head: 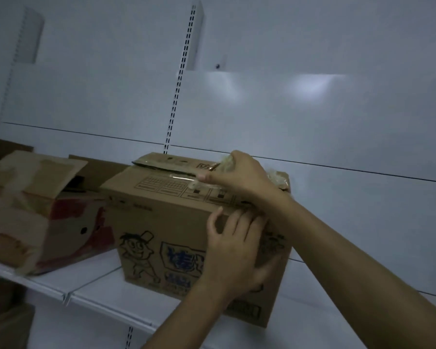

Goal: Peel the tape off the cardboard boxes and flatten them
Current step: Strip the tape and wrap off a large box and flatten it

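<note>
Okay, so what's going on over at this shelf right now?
A person is stripping tape from a printed cardboard box that stands on a white shelf. The right hand grips a bunched strip of clear tape at the box's top, while the left hand presses flat on its front face. The box is not yet flattened. A second box, flap raised, sits to its left.

Bare forearms (350,248) end in left hand (233,250) and right hand (242,176)
</note>
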Demonstrator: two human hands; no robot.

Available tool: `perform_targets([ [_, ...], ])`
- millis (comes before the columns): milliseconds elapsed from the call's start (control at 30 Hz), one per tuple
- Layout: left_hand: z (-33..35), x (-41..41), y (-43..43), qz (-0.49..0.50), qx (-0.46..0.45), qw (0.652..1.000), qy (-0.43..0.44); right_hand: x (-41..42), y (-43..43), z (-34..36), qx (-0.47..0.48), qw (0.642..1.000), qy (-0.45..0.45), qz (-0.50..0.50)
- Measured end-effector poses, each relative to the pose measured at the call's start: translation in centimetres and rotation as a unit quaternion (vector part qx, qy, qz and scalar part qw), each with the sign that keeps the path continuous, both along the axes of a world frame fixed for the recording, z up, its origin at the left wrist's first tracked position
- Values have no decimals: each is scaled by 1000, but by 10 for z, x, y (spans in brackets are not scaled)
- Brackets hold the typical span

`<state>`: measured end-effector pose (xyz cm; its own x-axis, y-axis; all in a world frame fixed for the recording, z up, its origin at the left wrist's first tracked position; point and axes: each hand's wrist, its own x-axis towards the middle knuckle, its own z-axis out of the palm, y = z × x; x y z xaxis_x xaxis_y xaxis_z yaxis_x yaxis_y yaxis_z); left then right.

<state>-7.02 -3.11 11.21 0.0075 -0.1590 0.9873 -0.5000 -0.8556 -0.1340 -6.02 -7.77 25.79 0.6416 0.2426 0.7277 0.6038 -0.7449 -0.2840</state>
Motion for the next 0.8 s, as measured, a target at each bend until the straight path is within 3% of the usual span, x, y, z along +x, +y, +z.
perform_targets([
  [100, 7, -7, 49, -93, 16, 994, -55, 3, -8, -7, 77, 997, -8, 14],
  [167, 16, -10, 88, -47, -4, 997, -63, 0, -8, -17, 108, 993, -53, 13],
  [267, 28, -8, 146, 60, -4, 997, 57, -8, -10, -32, 149, 981, -123, 23],
  [367, 22, -6, 174, 111, 12, 978, 179, -18, -16, -36, 267, 957, -94, 61],
  [400, 16, -4, 177, 127, 24, 977, 170, -20, -21, -34, 357, 927, -54, 104],
  [500, 1, -5, 173, 166, 26, 980, 104, -27, -38, -22, 580, 765, 79, 270],
  [533, -3, -5, 171, 173, 27, 982, 66, -29, -42, -17, 590, 751, 83, 284],
  [700, -14, -3, 157, 188, 62, 980, -14, -53, -18, -13, 447, 853, 14, 270],
  [800, -16, -1, 153, 197, 59, 978, -38, -66, 16, -27, 376, 872, 25, 314],
])
